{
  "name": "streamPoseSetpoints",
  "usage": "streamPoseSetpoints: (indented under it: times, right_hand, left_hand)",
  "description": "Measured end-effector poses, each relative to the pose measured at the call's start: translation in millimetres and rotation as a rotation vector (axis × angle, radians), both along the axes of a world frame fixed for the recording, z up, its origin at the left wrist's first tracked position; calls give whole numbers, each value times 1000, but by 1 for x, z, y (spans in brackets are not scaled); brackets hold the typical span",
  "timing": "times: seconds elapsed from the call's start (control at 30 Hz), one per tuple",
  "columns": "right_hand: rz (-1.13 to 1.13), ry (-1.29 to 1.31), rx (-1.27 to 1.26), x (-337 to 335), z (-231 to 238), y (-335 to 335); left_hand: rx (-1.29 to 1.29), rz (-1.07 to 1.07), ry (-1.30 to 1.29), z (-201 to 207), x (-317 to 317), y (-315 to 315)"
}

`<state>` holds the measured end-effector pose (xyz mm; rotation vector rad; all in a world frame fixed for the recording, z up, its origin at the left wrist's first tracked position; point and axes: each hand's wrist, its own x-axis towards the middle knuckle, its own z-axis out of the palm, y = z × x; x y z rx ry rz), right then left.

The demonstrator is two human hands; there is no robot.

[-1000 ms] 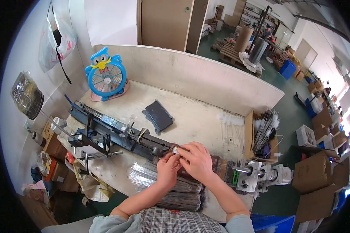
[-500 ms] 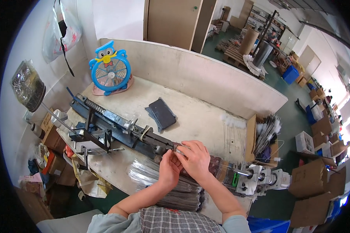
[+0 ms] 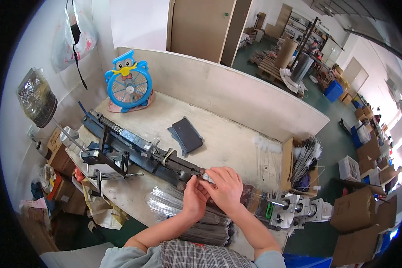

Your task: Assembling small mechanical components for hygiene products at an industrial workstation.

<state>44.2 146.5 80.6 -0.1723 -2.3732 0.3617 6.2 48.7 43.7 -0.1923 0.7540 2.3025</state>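
My left hand point(image 3: 195, 198) and my right hand point(image 3: 226, 186) meet at the near right end of a long dark metal fixture point(image 3: 134, 145). Both have their fingers closed in a pinch. A small whitish piece point(image 3: 207, 177) shows at the right hand's fingertips; its kind is too small to tell. What the left fingers hold, if anything, is hidden. Below the hands lies a thick bundle of thin silvery wires point(image 3: 165, 203). To the right of my hands, a metal clamp-like machine point(image 3: 299, 208) with a shaft sits at the table's edge.
A black phone point(image 3: 187, 135) lies on a cloth on the table point(image 3: 236, 147). Behind stand a blue cartoon fan point(image 3: 129, 89) and a low partition point(image 3: 219, 80). A cardboard box point(image 3: 287, 164) of white-tipped wires is at right. A lever frame point(image 3: 105, 156) stands at left.
My right hand has shifted slightly down and right, and the whitish piece at its fingertips shows more clearly. The left hand stays nearly in place. The whole view has tilted a little.
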Motion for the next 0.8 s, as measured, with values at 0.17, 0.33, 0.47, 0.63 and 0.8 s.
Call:
streamPoseSetpoints:
  times: [0.17, 0.33, 0.47, 0.63, 0.8]
  right_hand:
    - [26, -27, -19, 14, 0, 8]
    - [49, -51, -36, 13, -2, 11]
    - [49, -42, -31, 13, -7, 14]
    - [57, -8, -38, 13, -8, 15]
    - [48, 35, -13, 16, -5, 17]
  left_hand:
    - [-64, -7, 48, -16, -3, 2]
    - [-79, 37, 65, -6, -2, 5]
    - [-97, 39, 56, -4, 0, 6]
    - [-81, 46, 62, -1, 0, 5]
    - [-92, 23, 95, -4, 1, 5]
